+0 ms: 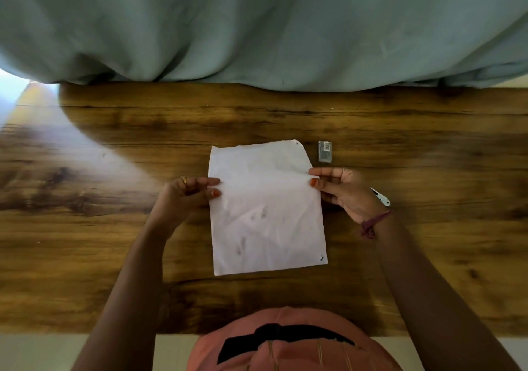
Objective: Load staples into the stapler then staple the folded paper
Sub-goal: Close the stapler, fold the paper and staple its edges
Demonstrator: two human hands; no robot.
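two hands held one sheet of white paper (265,207) at about the middle of the wooden table (114,256). the left hand (185,196) pinched the paper's left edge between thumb and fingers, and the right hand (343,190) pinched the right edge the same way, so both grips were clamped on the paper at roughly the same height. the sheet lay lengthwise from the table's near side toward its far side; whether it lay fully flat i could not tell. one small dark mark showed at its near right corner and another at its far right corner.

one small grey box (325,151), with a barcode label, lay on the table just beyond the right hand, near the paper's far right corner but apart from it. one white object (381,197), mostly hidden behind the right hand, poked out beside the wrist; i could not tell what it was.

one ring sat on each hand, and one reddish thread band (373,223) circled the right wrist. one pale green cloth (257,27) hung over the table's far edge.
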